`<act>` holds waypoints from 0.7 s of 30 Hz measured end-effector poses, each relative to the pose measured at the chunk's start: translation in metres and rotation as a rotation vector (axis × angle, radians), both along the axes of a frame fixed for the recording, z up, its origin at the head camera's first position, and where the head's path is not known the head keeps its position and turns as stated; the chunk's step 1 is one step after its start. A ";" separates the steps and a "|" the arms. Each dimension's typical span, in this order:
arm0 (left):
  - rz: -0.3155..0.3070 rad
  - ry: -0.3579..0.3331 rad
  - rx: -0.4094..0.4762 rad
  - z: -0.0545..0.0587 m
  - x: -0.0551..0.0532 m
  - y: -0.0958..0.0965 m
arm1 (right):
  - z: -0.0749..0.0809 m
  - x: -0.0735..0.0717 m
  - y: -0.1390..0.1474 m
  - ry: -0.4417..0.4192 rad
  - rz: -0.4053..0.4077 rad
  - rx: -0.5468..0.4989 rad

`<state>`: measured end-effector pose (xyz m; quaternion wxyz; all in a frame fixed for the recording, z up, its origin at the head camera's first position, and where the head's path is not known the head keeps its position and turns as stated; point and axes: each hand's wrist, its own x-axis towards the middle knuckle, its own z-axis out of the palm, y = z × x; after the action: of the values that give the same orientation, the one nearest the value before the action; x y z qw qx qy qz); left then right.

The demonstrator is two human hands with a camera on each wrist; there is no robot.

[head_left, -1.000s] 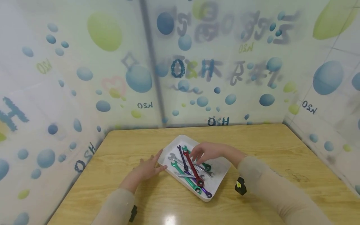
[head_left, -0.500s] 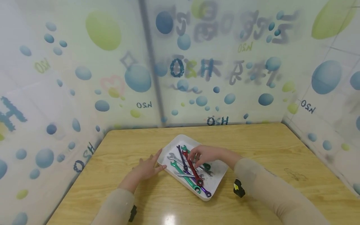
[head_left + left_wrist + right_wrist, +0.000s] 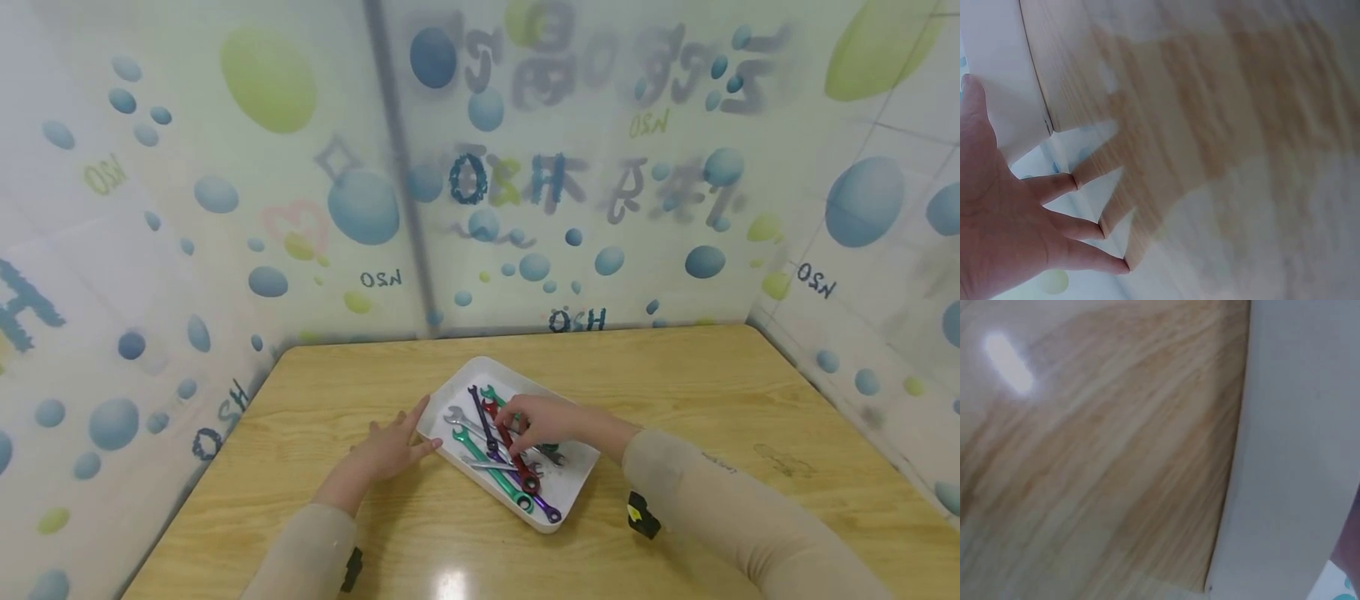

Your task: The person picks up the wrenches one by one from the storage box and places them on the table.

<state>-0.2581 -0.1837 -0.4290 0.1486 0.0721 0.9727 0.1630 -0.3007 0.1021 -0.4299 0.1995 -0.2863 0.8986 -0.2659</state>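
Right hand lower, red wrench diagonal

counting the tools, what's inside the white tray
The white tray holds overlapping wrenches: red, green, purple and silver. The right grip covers part of them, and whatever lies beneath the wrenches can't be seen.

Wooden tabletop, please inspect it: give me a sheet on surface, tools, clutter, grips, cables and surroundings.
Surface: wooden tabletop, glossy, faint outline mark at right.
Job's things: red wrench, green wrenches, purple wrenches and silver wrenches, overlapping in a white tray.
Clutter: nothing loose seen; a black device shows by each sleeve.
Left grip: spread fingers against the tray's left side.
Right grip: fingers bent over the red wrench; whether it holds is unclear.
Cables: nothing seen.
Surroundings: pale walls, blue and green spots, mirrored lettering.
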 end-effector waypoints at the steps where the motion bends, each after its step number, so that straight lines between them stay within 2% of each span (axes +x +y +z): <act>1: 0.002 -0.004 -0.001 0.000 0.000 0.000 | -0.001 0.001 0.000 0.012 0.001 -0.002; 7: -0.002 -0.002 -0.002 -0.001 0.000 -0.001 | -0.001 0.005 -0.005 0.002 -0.013 -0.026; 15: -0.006 0.009 -0.009 -0.001 0.000 -0.001 | -0.002 -0.001 -0.008 0.023 -0.012 0.029; 21: -0.005 0.010 -0.003 -0.003 -0.001 -0.001 | 0.000 -0.002 -0.005 -0.015 -0.033 0.027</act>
<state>-0.2593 -0.1849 -0.4317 0.1441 0.0754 0.9735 0.1608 -0.3022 0.0967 -0.4300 0.2055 -0.2670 0.9051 -0.2593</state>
